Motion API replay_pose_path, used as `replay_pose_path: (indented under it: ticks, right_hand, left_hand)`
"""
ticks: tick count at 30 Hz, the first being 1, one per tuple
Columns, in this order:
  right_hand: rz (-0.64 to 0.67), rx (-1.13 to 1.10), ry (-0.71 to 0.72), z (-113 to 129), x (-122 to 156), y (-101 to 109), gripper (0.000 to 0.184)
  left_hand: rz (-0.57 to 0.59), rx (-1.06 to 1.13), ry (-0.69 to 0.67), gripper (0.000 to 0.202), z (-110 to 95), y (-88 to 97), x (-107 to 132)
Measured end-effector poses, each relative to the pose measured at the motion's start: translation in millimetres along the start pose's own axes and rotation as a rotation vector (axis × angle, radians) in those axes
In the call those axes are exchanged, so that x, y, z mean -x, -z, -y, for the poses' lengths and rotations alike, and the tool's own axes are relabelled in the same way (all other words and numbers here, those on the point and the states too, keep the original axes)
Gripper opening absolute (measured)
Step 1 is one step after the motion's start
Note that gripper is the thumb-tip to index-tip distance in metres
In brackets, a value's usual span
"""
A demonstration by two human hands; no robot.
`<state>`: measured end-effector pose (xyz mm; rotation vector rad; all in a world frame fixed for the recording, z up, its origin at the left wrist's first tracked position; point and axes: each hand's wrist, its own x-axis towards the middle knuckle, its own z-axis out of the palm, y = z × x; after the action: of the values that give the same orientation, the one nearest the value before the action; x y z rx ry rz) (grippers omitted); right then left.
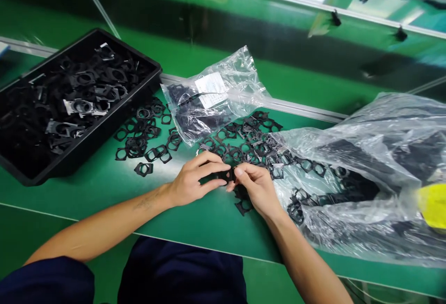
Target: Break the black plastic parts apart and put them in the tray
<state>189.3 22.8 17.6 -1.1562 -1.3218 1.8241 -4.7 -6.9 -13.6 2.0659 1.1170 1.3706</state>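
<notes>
Far to the left of the grip, a black tray (87,141) is filled with jumbled dark pieces. Nearer, a loose black frame (150,168) and a scattered group are laid on the green worktop (209,225); these should be left clear of the wrist so that none is dragged.

Beyond the grip and slightly to its left, a clear bag (244,76) with a white label (211,90) is rested over dark contents.

At the left side of the grip, the small black part (230,174) is held by the left hand (193,178) between thumb and forefinger, the fingers being arched around it. The part is raised between both hands, in front of the body. Its finer features are hidden by the fingers and cannot be made out. It is judged thin, so it should be supported by its edges and only light, even pressure applied.

At the right side, the part is pinched by the thumb and fingers of the right hand (258,188). Opposing fingertips should be aligned to prevent twisting.

Behind the grip and extending right, a heap of frames (254,143) is spread. Farther right, a large plastic bag (383,132) is spread over the worktop; contact with its loose film should be avoided by the right forearm.
</notes>
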Motion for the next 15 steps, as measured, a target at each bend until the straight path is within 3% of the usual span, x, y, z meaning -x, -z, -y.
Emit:
replay_pose_path:
  ticks: [7,15]
  right_hand:
    - [0.027,-0.022,0.000,-1.6,-0.1,0.8,0.043]
    - [0.040,-0.014,0.002,-1.3,1.1,0.2,0.042]
  left_hand:
    - [-0.043,0.015,-0.009,0.026,-3.4,1.2,-1.4]
    - [-0.006,-0.005,-0.003,0.025,-2.5,-0.3,-1.6]
